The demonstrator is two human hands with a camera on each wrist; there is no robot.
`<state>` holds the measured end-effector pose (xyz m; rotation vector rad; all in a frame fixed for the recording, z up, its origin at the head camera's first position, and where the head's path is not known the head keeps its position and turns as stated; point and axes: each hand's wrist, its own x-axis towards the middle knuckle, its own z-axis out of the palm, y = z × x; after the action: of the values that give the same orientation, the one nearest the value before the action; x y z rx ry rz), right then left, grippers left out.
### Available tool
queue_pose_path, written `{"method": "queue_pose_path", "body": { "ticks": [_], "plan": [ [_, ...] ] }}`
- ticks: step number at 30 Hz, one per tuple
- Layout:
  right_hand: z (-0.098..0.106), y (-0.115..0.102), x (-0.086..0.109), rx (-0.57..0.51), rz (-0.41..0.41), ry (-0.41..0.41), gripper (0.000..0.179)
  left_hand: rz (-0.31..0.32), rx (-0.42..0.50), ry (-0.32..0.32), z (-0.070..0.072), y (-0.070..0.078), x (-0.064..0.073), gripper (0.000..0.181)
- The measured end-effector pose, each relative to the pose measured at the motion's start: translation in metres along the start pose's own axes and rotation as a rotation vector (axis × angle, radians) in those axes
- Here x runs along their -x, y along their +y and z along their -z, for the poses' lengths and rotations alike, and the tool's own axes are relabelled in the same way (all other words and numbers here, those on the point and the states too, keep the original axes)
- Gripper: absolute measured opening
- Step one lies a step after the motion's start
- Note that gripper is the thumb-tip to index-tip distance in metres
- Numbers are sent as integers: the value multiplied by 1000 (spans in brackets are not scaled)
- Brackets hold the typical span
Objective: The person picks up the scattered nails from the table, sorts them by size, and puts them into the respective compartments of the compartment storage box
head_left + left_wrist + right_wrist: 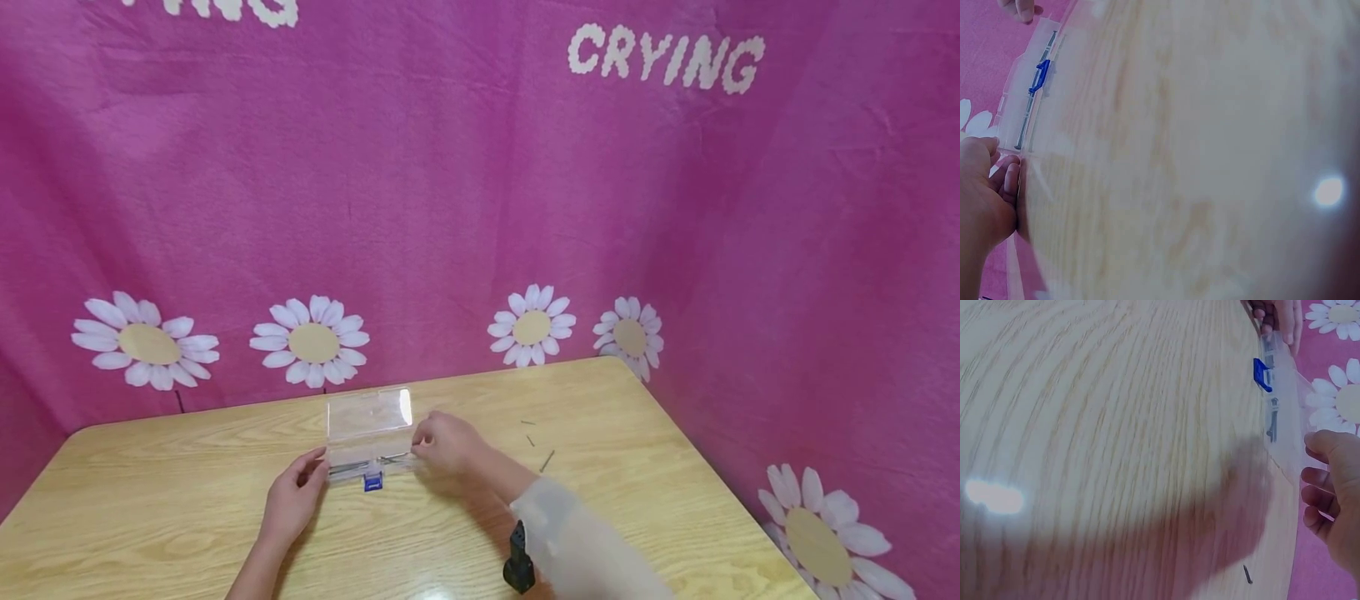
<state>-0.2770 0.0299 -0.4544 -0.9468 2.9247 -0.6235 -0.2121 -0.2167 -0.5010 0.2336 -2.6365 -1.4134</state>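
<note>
A clear plastic box (352, 457) stands on the wooden table with its transparent lid (369, 414) raised at the back. Long thin metal pieces that look like screws or nails (1025, 122) lie inside it. At the middle of its front edge is a blue latch (372, 482). My left hand (295, 493) holds the box's left end between thumb and fingers. Beside the right end is my right hand (447, 444), its fingertips close to the edge and loosely bent. The right wrist view shows nothing between those fingers (1317, 478); whether they touch the box I cannot tell.
Several loose screws or nails (547, 461) lie on the table (622, 492) to the right of the box. A black device (518, 560) is at the right forearm, beside the pale sleeve (581, 542). Pink cloth (420, 208) with daisies hangs behind the table.
</note>
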Motion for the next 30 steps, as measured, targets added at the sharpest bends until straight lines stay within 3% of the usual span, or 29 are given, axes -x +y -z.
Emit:
{"method": "queue_pose_path", "body": {
  "ticks": [4,14,21,30],
  "plan": [
    [4,9,7,-48,-16,-9,17,-10,-10,12,0,-1,-1,40],
    [12,31,22,-42,7,-20,15,-13,-21,23,-1,-1,0,39],
    [15,43,32,-63,-33,-46,16,-12,-27,25,-2,-1,-1,39],
    [23,66,47,-36,-51,-12,14,-12,-22,15,-1,-1,-2,39]
  ]
}}
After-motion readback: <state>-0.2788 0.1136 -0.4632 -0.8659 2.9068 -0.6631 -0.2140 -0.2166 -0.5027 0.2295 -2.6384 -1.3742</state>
